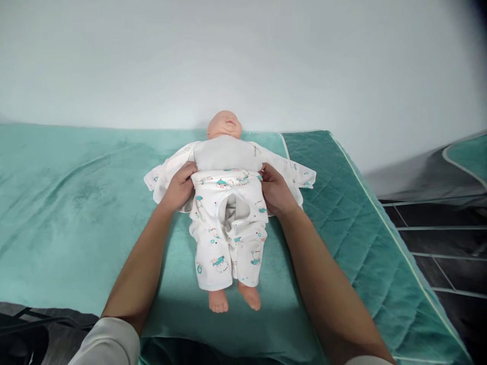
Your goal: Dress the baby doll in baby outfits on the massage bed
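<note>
A baby doll lies on its back, head toward the wall and bare feet toward me. It wears printed white baby pants with an opening at the crotch. A white baby shirt covers its arms, the sleeves spread to both sides, and plain white cloth covers the chest. My left hand pinches the pants' waistband at the left side of the waist. At the right side, my right hand is closed on the same waistband. The fingertips of both hands are partly hidden by cloth.
The doll rests on a green cover, with a darker quilted pad at the right. A pale wall rises behind. Metal bars show beyond the right edge, and dark items lie below at lower left.
</note>
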The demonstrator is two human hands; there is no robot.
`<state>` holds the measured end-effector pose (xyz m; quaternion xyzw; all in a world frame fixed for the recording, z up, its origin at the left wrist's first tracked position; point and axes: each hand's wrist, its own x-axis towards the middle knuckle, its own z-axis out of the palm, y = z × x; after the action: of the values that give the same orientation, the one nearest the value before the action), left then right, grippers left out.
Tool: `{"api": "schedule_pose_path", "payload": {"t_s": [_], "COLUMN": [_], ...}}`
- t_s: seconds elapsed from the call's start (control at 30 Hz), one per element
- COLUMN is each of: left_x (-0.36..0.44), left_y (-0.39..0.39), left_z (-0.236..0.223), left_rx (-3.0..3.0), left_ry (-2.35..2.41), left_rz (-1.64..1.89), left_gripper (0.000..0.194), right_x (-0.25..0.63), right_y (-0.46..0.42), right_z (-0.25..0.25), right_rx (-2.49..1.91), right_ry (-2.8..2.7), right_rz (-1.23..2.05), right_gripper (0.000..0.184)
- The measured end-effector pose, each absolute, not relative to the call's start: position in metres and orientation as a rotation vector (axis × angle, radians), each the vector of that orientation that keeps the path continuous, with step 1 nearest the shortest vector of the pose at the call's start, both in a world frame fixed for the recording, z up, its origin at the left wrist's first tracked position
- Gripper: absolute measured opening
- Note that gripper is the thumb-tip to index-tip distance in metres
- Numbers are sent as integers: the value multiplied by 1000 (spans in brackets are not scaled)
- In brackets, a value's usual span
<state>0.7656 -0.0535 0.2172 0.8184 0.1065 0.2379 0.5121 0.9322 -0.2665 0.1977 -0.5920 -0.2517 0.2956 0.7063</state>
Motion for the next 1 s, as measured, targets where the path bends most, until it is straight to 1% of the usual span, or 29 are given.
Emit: {"api": "schedule_pose_path", "payload": {"t_s": [0.1,0.2,0.27,0.3,0.37,0.43,0.5,0.57,0.63,0.73,0.87,0.93,1.0], "left_x": [767,764,759,757,753,753,754,755,757,757,757,758,760], "left_y": [-56,-55,-54,-53,-52,-52,-54,-58,-61,-64,-62,-61,-60], "left_z": [216,218,222,223,227,228,229,229,231,235,244,250,256], "left_rx": [1909,1855,1798,1779,1788,1835,1850,1813,1763,1780,1996,2085,2119], "left_ry": [295,395,421,408,357,311,289,303,352,411,296,233,199], "left_rz": [624,560,544,556,611,661,721,806,850,719,516,440,368], "left_gripper": [10,3,13,19,23,20,16,13,16,22,22,23,21], "right_x": [939,942,940,939,936,933,931,929,928,927,934,941,949], "right_y": [-267,-272,-276,-278,-280,-280,-280,-279,-278,-272,-256,-247,-240], "right_z": [196,197,198,199,202,205,208,210,211,209,203,202,203], "right_rx": [-1268,-1243,-1281,-1328,-1461,-1579,-1643,-1676,-1701,-1783,-1793,-1736,-1655], "right_ry": [-538,-495,-489,-503,-601,-786,-964,-1055,-1090,-1091,-902,-813,-767], "right_rz": [693,734,736,689,473,189,-24,-163,-220,-159,-65,75,305], "right_gripper": [41,37,35,33,26,18,10,9,10,15,22,24,27]}}
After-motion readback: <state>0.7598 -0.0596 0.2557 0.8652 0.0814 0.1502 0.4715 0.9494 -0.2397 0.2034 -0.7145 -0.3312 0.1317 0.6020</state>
